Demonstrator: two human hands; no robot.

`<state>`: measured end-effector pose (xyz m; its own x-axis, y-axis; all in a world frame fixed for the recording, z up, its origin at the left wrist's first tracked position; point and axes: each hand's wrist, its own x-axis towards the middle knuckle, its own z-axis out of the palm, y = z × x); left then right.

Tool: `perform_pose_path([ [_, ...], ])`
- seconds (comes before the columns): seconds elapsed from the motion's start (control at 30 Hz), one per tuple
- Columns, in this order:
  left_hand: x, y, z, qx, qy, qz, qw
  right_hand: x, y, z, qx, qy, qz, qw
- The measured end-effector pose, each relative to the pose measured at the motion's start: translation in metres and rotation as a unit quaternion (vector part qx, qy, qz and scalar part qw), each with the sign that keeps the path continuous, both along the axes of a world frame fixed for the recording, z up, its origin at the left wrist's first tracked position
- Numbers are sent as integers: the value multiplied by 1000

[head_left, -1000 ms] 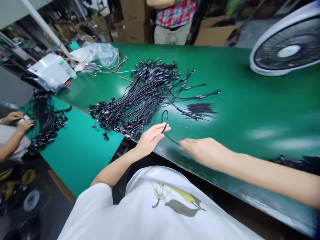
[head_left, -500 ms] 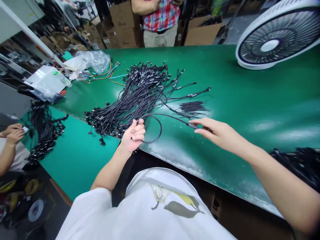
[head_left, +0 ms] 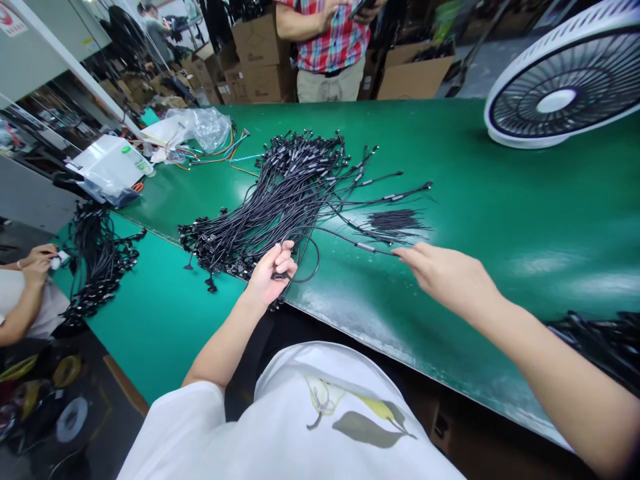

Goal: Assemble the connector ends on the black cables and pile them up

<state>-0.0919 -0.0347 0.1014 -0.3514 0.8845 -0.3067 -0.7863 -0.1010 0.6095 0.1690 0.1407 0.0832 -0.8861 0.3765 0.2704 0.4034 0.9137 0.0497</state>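
— Since entries are to be ranked by size, what is logged first?

— The green table [head_left: 500, 220]: smooth, glossy, scuffed pale along the near edge. At its far right a white fan [head_left: 556, 101] is stood, its round grille finely ribbed; presumably it was put there to be out of the arms' way.

— And the cables?

— A broad pile of black cables [head_left: 285, 200] is spread across the table: slim, supple-looking cords, bunched connectors at both ends. By judgement, most were laid one way so that single lengths can be picked out. A second heap [head_left: 93, 267] is seen on the adjoining table [head_left: 165, 313], near a co-worker's hands [head_left: 37, 263].

— State of the hands?

— The left hand [head_left: 273, 275] is curled, fingers folded over one end of the held cable [head_left: 338, 236]. By the right hand [head_left: 447, 277] the cable is pinched between thumb and fingertips; its tip is hidden.

— Where does it lie?

— In front of the pile, drawn between both hands, with a round, springy-looking loop just beside the left. The spread probably serves to straighten it.

— Smaller items?

— Thin black strips [head_left: 395, 220], straight and sheaved beside the pile, likely for easy reach. Then a grey sleeve [head_left: 365, 247] on the held cable, smooth and tubular. Last, a small dark connector [head_left: 279, 275], shown at the left fingers.
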Motion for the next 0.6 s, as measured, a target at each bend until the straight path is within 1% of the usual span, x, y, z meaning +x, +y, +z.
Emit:
perform_pose_path([
  [0.03, 2, 3, -1, 1, 16, 13, 1000, -5, -8, -1, 8, -22, 27, 999],
  [0.1, 9, 10, -7, 3, 94, 17, 995, -18, -29, -1, -15, -54, 112, 992],
  [0.17, 22, 16, -16, 11, 217, -12, 976, -32, -50, 5, -68, -63, 190, 977],
  [0.2, 29, 18, -21, 16, 282, -41, 958, -40, -57, 10, -99, -56, 212, 971],
  [0.27, 42, 17, -30, 14, 380, -121, 917, -51, -60, 22, -178, -22, 220, 959],
  [0.3, 47, 15, -32, 9, 401, -162, 902, -56, -56, 27, -230, 2, 212, 950],
  [0.33, 50, 13, -33, 6, 397, -192, 897, -59, -51, 30, -282, 35, 194, 939],
  [0.37, 51, 11, -33, 5, 371, -204, 906, -62, -45, 31, -329, 78, 167, 926],
  [0.4, 52, 10, -32, 9, 327, -200, 923, -65, -40, 28, -367, 132, 131, 912],
  [0.47, 51, 12, -28, 23, 221, -165, 961, -70, -37, 16, -426, 240, 55, 871],
  [0.5, 51, 15, -27, 26, 174, -143, 974, -73, -39, 7, -465, 277, 29, 840],
  [0.53, 51, 17, -26, 25, 138, -129, 982, -75, -44, -1, -521, 299, 12, 799],
  [0.57, 51, 20, -26, 18, 112, -120, 986, -78, -49, -10, -587, 314, 0, 746],
  [0.6, 53, 22, -27, 7, 94, -114, 989, -81, -56, -16, -651, 330, -14, 684],
])
